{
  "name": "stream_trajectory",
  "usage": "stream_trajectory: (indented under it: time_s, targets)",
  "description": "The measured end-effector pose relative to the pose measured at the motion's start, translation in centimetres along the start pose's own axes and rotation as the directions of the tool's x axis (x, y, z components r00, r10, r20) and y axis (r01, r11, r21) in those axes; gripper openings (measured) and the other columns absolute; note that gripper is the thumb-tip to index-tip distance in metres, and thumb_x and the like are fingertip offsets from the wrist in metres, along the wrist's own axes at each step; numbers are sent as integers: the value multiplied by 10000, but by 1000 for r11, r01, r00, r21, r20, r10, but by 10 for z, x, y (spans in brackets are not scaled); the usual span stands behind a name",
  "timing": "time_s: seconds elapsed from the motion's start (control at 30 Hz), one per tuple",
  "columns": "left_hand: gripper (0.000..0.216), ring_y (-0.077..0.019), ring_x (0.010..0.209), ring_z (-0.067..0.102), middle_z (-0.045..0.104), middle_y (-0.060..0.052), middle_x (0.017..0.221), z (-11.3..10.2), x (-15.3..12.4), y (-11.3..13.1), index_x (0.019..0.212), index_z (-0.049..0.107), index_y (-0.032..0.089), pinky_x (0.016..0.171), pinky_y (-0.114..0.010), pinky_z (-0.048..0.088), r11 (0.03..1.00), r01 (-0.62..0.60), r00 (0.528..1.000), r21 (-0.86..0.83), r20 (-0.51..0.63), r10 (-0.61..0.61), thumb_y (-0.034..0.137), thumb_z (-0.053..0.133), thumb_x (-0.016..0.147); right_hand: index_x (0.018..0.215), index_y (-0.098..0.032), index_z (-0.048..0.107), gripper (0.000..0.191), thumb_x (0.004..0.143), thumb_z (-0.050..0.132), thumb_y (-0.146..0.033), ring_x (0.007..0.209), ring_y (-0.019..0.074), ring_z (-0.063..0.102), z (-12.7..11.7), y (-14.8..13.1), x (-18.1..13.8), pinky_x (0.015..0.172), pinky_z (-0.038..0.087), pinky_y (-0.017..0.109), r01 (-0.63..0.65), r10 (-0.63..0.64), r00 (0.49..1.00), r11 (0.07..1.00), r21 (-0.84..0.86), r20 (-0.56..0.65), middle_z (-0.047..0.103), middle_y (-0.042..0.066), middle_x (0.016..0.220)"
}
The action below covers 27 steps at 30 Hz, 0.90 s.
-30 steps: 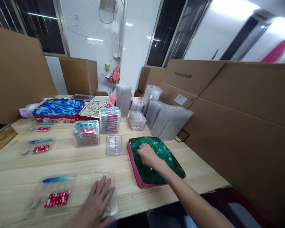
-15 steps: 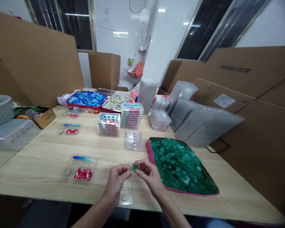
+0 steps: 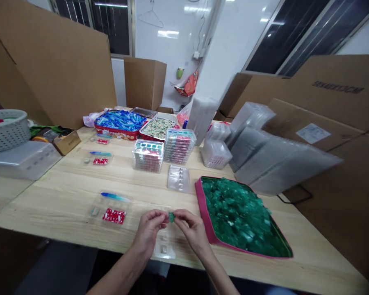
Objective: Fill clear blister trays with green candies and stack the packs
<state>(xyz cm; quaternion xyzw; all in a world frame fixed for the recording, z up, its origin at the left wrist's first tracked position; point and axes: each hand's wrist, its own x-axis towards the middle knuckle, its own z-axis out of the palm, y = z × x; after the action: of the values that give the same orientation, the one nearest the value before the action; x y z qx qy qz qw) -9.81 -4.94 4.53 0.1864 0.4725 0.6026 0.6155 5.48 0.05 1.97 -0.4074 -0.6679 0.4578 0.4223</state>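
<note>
Between the fingertips of my left hand [image 3: 149, 229] and my right hand [image 3: 192, 229] is a small translucent green piece [image 3: 171, 217]. Both hands are closed in a pinch on it, above the table's front edge. Beneath them lies a clear plastic tray [image 3: 164, 248] with moulded compartments, partly hidden by my hands. Right of my right hand, a pink-rimmed tin [image 3: 204, 209] is heaped with similar green pieces [image 3: 236, 217]. To the left, another clear tray holds a blue pen-like stick [image 3: 115, 197], a red patterned packet [image 3: 114, 216] and a small pale piece [image 3: 95, 211].
Stacks of filled clear trays [image 3: 148, 155] stand mid-table, near a bare clear tray [image 3: 178, 178]. Behind are a tin of blue sticks [image 3: 121, 121] and a tin of small pale pieces [image 3: 156, 128]. Stacked plastic trays [image 3: 273, 164] lean before cardboard boxes [image 3: 335, 106] at right.
The view has shifted, so the table things appear slightly further right. My hands still pinch the green piece, which has turned a little between the fingertips.
</note>
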Motion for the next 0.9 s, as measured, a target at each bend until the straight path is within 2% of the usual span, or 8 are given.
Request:
stream_trajectory:
  time_s: [0.1, 0.2, 0.3, 0.4, 0.57, 0.7, 0.8, 0.9]
  targets:
    - [182, -198, 783, 623, 697, -73, 806, -9, -3, 0, 796, 688, 148, 738, -303, 459, 912, -206, 974, 355, -19, 227, 294, 670, 691, 814, -191, 689, 94, 775, 608, -218, 787, 208, 649, -2, 2, 12, 730, 523, 327, 45, -44, 999, 989, -144, 12, 701, 61, 825]
    - [136, -230, 855, 625, 696, -84, 884, -20, -8, -7, 838, 681, 180, 801, -358, 480, 606, -391, 901, 693, 154, 405, 222, 586, 750, 829, -187, 676, 130, 776, 568, -140, 799, 198, 644, 3, 5, 26, 755, 509, 323, 94, -73, 994, 955, -281, 86, 702, 56, 838]
    - [183, -250, 985, 600, 673, -110, 1001, -26, -13, -19, 885, 660, 178, 890, -416, 474, 323, -553, 808, 768, 401, 432, 155, 510, 782, 808, -182, 664, 177, 764, 548, -57, 822, 184, 632, 13, 6, 37, 777, 487, 298, 190, -111, 972, 892, -411, 208, 697, 50, 842]
    - [207, -259, 1052, 575, 654, -129, 1049, -30, -14, -31, 918, 642, 159, 937, -448, 468, 169, -604, 763, 779, 504, 404, 123, 486, 786, 723, -172, 642, 217, 760, 511, -3, 774, 167, 611, 22, 3, 40, 725, 465, 258, 278, -98, 936, 794, -541, 338, 673, 41, 771]
    - [170, -269, 1075, 577, 657, -127, 1055, -42, -8, -47, 914, 639, 174, 930, -444, 496, 60, -630, 726, 774, 560, 400, 167, 500, 816, 845, -180, 655, 183, 802, 529, -54, 839, 151, 623, 10, -12, 35, 744, 459, 224, 351, -118, 906, 746, -566, 407, 665, 46, 927]
    - [171, -277, 1073, 585, 664, -115, 1060, -52, 2, -55, 938, 650, 198, 899, -436, 523, 16, -661, 681, 750, 591, 431, 228, 516, 835, 891, -184, 648, 180, 847, 499, -93, 930, 173, 609, -41, -23, 36, 837, 448, 258, 279, -222, 960, 697, -661, 171, 662, 65, 991]
    - [171, -276, 1062, 593, 669, -115, 1046, -55, 3, -57, 925, 654, 194, 888, -429, 533, -5, -675, 663, 737, 610, 433, 228, 512, 836, 858, -175, 652, 200, 805, 497, -61, 927, 209, 596, -84, -24, 39, 855, 432, 300, 58, -99, 995, 553, -831, 4, 666, 76, 913]
    - [162, -272, 1058, 597, 672, -111, 1049, -54, 2, -57, 916, 653, 195, 888, -424, 535, -22, -677, 655, 736, 616, 438, 219, 515, 834, 978, -171, 650, 282, 755, 523, -54, 941, 214, 591, -108, -17, 43, 843, 428, 285, -35, 63, 998, 452, -891, -7, 648, 85, 978]
